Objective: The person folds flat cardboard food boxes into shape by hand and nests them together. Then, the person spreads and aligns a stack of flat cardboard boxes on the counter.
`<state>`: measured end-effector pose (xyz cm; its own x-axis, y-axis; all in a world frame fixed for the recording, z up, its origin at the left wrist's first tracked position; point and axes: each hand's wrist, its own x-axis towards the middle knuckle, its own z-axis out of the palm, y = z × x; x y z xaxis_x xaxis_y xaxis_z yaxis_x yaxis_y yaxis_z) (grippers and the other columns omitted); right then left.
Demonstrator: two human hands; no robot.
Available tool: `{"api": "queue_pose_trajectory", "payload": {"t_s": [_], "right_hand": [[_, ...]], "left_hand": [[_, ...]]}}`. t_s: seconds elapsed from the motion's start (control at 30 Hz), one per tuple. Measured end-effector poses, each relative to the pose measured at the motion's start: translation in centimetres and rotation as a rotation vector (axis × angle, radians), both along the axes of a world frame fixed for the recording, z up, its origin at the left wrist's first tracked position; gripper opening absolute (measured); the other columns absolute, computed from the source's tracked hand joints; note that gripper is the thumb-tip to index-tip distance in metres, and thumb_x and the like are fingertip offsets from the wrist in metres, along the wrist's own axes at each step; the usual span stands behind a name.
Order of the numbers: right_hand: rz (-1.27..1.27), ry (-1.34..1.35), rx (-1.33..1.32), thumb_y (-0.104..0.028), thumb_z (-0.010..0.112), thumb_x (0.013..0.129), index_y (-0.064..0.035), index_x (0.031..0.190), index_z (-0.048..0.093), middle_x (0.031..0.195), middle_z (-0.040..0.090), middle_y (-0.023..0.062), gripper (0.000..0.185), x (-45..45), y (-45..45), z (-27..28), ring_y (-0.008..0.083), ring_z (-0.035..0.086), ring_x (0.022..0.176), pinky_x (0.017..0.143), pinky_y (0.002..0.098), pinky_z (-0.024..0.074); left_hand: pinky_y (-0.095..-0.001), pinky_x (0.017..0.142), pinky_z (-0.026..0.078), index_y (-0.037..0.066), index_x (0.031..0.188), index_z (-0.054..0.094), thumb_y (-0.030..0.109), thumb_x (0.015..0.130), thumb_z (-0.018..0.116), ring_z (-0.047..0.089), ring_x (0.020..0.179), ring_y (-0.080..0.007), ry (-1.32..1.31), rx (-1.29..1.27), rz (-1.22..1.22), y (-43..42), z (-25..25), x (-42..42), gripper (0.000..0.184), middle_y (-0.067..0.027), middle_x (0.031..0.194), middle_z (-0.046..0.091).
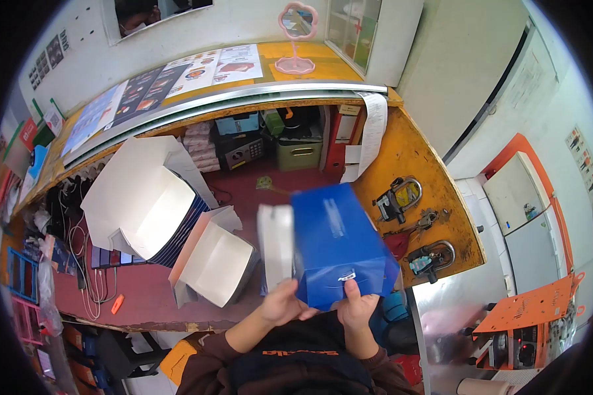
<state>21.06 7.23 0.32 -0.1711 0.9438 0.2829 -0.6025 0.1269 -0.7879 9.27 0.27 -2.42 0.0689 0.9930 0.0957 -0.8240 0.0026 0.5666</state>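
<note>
A blue cardboard box [339,237] with a white flap [276,243] along its left side is between my hands above the counter's front edge. My left hand [284,305] grips its lower left edge. The thumb of my right hand [356,305] presses on the blue face beside a small white mark; the other fingers are hidden behind. To the left stands an open smaller box [219,260], white inside. Farther left is a nested stack of larger open boxes [148,204], white inside with blue sides.
Padlocks [402,197] and keys [428,218] lie on the wooden ledge at right. Cables [85,270] and an orange lighter [117,304] are at left. Behind are a safe [244,153], a green box [299,155] and a pink mirror [295,64].
</note>
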Motion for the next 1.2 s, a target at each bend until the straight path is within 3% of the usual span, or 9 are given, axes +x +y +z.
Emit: {"api": "queue_pose_trajectory", "payload": {"t_s": [0.17,0.3,0.4,0.5,0.63,0.83,1.03,1.1,1.2], "right_hand": [[-0.019,-0.081,0.145,0.001,0.062,0.075,0.0004,0.11,0.044,0.105,0.052,0.0083,0.04,0.7,1.4,-0.1,0.0157,0.051,0.094,0.084,0.0281,0.0393],[-0.145,-0.182,0.027,-0.004,0.061,0.077,-0.0009,0.113,0.04,0.104,0.05,0.0076,0.042,-0.5,0.4,-0.8,0.0165,0.049,0.096,0.088,0.0305,0.0375],[-0.073,-0.262,0.035,-0.005,0.058,0.08,-0.0003,0.114,0.04,0.104,0.05,0.0095,0.039,-1.8,-1.4,0.0,0.0177,0.049,0.095,0.088,0.0335,0.0384],[0.002,0.029,-0.347,-0.016,0.049,0.086,0.0002,0.116,0.041,0.106,0.052,0.0111,0.035,-1.2,0.5,0.4,0.0184,0.05,0.097,0.088,0.0358,0.0393],[0.676,0.185,-0.56,-0.017,0.048,0.086,-0.002,0.096,0.051,0.082,0.053,0.0018,0.019,3.9,5.0,2.3,0.0101,0.049,0.071,0.064,0.0263,0.0385],[-0.215,-0.135,-0.182,-0.009,0.06,0.079,-0.0062,0.088,0.053,0.084,0.058,0.003,0.012,-1.0,1.0,-4.2,0.0113,0.054,0.078,0.075,0.0276,0.0424],[0.386,0.308,-0.651,-0.009,0.058,0.08,-0.0121,0.092,0.053,0.075,0.053,-0.0043,0.013,-1.9,0.3,0.4,0.0108,0.051,0.067,0.068,0.0244,0.0435],[0.458,0.298,-0.545,-0.006,0.058,0.08,-0.012,0.092,0.053,0.073,0.051,-0.0056,0.014,-1.4,1.2,1.3,0.0091,0.049,0.064,0.065,0.0216,0.0432],[0.216,0.224,-0.498,0.0,0.056,0.079,-0.0089,0.097,0.052,0.081,0.054,-0.0022,0.02,-1.2,1.8,-0.1,0.0092,0.051,0.072,0.068,0.0237,0.0446]], "left_hand": [[-0.0246,0.047,0.034,0.007,0.094,0.053,0.036,0.09,0.033,0.041,0.051,-0.0103,-0.749,0.152,-0.308,0.1,0.4,-2.0,0.035,0.002,0.071,0.048],[-0.0272,0.054,0.037,0.015,0.107,0.045,0.039,0.086,0.045,0.046,0.078,-0.0125,-0.485,0.03,0.025,0.3,-0.5,-0.2,0.031,-0.0013,0.094,0.051],[-0.031,0.06,0.043,0.007,0.115,0.039,0.011,0.077,0.061,0.048,0.085,-0.016,0.639,0.221,0.769,1.5,-0.4,2.2,0.044,-0.0068,0.099,0.05],[-0.0318,0.07,0.045,0.002,0.117,0.039,0.003,0.079,0.057,0.052,0.085,-0.0179,0.356,-0.05,0.593,1.1,-0.2,-0.2,0.041,-0.0091,0.094,0.053],[-0.0276,0.075,0.046,-0.002,0.108,0.048,0.006,0.076,0.063,0.056,0.085,-0.0175,0.985,-0.068,0.658,0.6,0.2,-3.4,0.035,-0.0088,0.092,0.058],[-0.0282,0.076,0.045,0.0,0.094,0.059,0.002,0.074,0.065,0.057,0.085,-0.0156,0.934,0.106,0.849,1.6,-0.8,-0.9,0.021,-0.007,0.092,0.06],[-0.0263,0.059,0.046,0.0,0.093,0.055,0.009,0.085,0.052,0.056,0.072,-0.0141,0.88,0.021,0.723,1.9,-0.8,0.0,0.013,-0.008,0.084,0.059],[-0.0274,0.062,0.045,0.002,0.097,0.055,0.018,0.088,0.047,0.056,0.079,-0.0141,0.613,0.018,0.53,1.7,0.4,-0.8,0.02,-0.0086,0.088,0.059],[-0.0258,0.07,0.043,0.001,0.103,0.054,0.017,0.085,0.051,0.056,0.082,-0.013,-0.71,-0.136,0.238,1.1,1.3,-1.5,0.024,-0.0077,0.096,0.06]]}}
